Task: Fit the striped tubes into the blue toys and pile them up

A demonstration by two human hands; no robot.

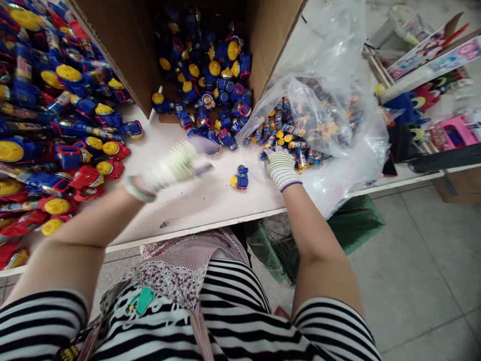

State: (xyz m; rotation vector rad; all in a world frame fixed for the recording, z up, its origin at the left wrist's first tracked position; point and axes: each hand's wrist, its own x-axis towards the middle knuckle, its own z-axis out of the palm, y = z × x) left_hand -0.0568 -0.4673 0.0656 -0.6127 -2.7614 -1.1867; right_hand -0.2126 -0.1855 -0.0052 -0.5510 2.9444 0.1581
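Observation:
My left hand (176,163), in a striped white glove with purple fingertips, is blurred over the white table. Its fingers and thumb look apart, and nothing shows between them. My right hand (282,168), gloved alike, has its fingers curled at the near edge of a heap of small printed tubes (287,138) with yellow ends. It seems to grip one tube, mostly hidden by the fingers. The tubes lie in a clear plastic bag (361,150). Between my hands, apart from both, lies one blue toy piece (240,178) with a yellow disc.
A cardboard box (116,45) lies open towards me, with many blue and yellow toy pieces (214,100) inside. Finished-looking blue and red toys (67,125) are heaped at left. Boxes and a pink toy (456,131) stand at right. A green bag (353,225) hangs below the table edge.

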